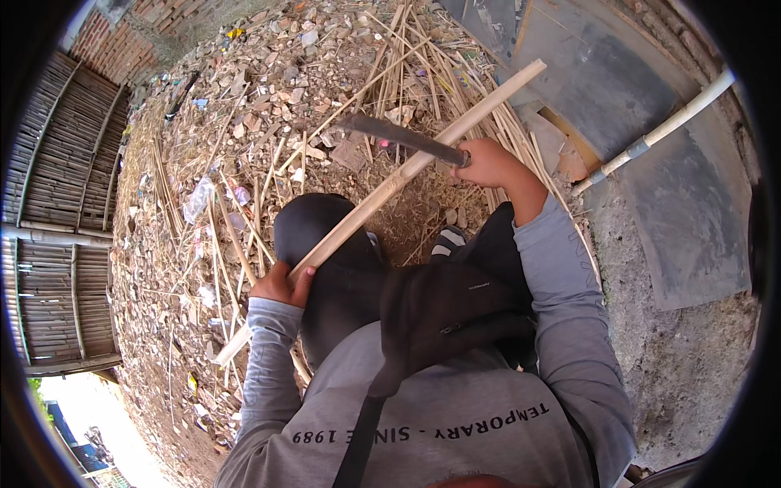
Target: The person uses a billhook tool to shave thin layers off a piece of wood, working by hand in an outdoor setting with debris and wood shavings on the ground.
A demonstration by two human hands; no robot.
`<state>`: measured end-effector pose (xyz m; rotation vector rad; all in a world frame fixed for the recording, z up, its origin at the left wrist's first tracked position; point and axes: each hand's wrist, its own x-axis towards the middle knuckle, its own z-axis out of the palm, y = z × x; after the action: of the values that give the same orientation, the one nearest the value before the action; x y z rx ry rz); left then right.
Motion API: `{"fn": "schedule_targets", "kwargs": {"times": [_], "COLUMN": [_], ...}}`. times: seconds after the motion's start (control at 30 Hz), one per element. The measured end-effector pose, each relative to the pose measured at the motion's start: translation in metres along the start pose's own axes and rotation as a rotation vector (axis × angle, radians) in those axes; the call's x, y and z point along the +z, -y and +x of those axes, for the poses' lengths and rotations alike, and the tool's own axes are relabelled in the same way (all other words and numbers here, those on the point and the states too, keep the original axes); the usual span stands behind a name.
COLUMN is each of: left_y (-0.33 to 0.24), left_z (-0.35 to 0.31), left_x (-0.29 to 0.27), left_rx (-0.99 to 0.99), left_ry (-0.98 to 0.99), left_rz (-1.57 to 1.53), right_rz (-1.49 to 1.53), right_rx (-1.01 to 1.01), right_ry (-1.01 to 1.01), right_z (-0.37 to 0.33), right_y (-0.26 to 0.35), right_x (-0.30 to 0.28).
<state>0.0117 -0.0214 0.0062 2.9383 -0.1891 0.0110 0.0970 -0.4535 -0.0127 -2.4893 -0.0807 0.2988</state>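
Slanting across the left knee (307, 224), with the black bag (439, 305) to its right, the pale bamboo strip (382, 193) is grasped low down by the left hand (283, 286). Right of the strip, the right hand (494, 163) clenches a dark blade (386, 130) that crosses it. Beyond the strip lie slats (394, 69); far left, a bamboo wall (61, 146).

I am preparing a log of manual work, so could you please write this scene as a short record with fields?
Left hand: grips the long pale strip near its lower end
Right hand: holds the dark blade by its near end
Blade position: crosses the strip; contact cannot be told
Ahead: loose pile of thin strips on rubble
Far right: grey sheets, white pole
Far left: slatted wall
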Motion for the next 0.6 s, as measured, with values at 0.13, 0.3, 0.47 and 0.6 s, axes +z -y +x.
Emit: {"fn": "schedule_targets", "kwargs": {"times": [0.13,0.3,0.47,0.6], "left_y": [0.0,0.001,-0.001,0.001], "left_z": [0.001,0.0,0.002,0.002], "left_x": [0.0,-0.004,-0.005,-0.005], "left_rx": [-0.005,0.007,-0.021,-0.043], "left_ry": [-0.006,0.01,0.024,0.02], "left_rz": [-0.009,0.017,-0.042,-0.093], "right_rz": [-0.048,-0.132,0.055,-0.065], "right_rx": [0.128,-0.002,0.138,0.051], "right_ry": [-0.189,-0.021,-0.077,-0.091], "right_z": [0.002,-0.006,-0.002,-0.006], "right_y": [-0.004,0.001,-0.023,-0.009], "right_x": [-0.004,-0.002,-0.003,0.002]}}
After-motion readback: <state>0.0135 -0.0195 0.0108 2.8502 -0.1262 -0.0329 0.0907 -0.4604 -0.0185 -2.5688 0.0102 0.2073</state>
